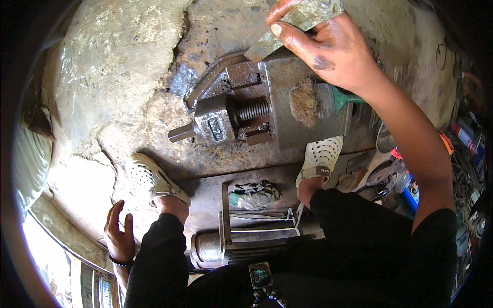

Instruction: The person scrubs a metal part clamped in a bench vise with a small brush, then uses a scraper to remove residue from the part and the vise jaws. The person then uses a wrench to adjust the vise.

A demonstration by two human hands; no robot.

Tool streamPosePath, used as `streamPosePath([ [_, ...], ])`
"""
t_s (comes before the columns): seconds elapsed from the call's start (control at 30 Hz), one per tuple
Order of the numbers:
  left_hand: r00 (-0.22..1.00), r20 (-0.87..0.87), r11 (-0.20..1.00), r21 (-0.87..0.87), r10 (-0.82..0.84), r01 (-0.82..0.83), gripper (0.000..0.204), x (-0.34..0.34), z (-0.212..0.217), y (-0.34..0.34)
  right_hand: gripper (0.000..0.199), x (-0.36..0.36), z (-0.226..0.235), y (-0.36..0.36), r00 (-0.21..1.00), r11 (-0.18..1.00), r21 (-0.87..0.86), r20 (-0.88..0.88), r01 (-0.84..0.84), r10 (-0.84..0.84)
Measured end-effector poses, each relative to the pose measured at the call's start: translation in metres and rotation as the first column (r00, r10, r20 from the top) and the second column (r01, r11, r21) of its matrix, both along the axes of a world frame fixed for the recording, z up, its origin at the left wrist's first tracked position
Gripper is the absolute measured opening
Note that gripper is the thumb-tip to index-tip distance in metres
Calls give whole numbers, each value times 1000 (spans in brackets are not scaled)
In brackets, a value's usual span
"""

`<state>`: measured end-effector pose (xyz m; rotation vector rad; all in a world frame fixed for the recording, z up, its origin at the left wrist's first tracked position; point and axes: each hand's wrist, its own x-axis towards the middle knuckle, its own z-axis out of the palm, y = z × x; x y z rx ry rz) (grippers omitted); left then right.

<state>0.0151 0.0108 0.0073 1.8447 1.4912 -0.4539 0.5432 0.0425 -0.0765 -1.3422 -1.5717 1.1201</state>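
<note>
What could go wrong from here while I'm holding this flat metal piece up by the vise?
The flat metal piece could slip or nick your bare right hand, as only that hand holds it; your left hand is well away.
If it dropped, the holed right clog, close beside the vise, might give little protection.
The green-handled brush lies loose on the vise and might get knocked off.

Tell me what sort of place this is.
Most likely a mechanical workshop, judging by the greasy vise, the motor-like metal cylinder between the person's legs, and the jumbled clutter at the right.
</note>
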Motion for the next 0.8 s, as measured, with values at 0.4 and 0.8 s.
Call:
streamPosePath([
  [0.4, 997, 31, 994, 91, -64, 61, 36, 4, 6, -3, 21, 6, 50, -46, 993, 993, -110, 104, -50, 62],
  [0.8, 903, 416, 966, 259, -107, -5, 34, 33, -31, -8, 58, -78, 102, -177, 710, 923, -148, 599, -356, 370],
])
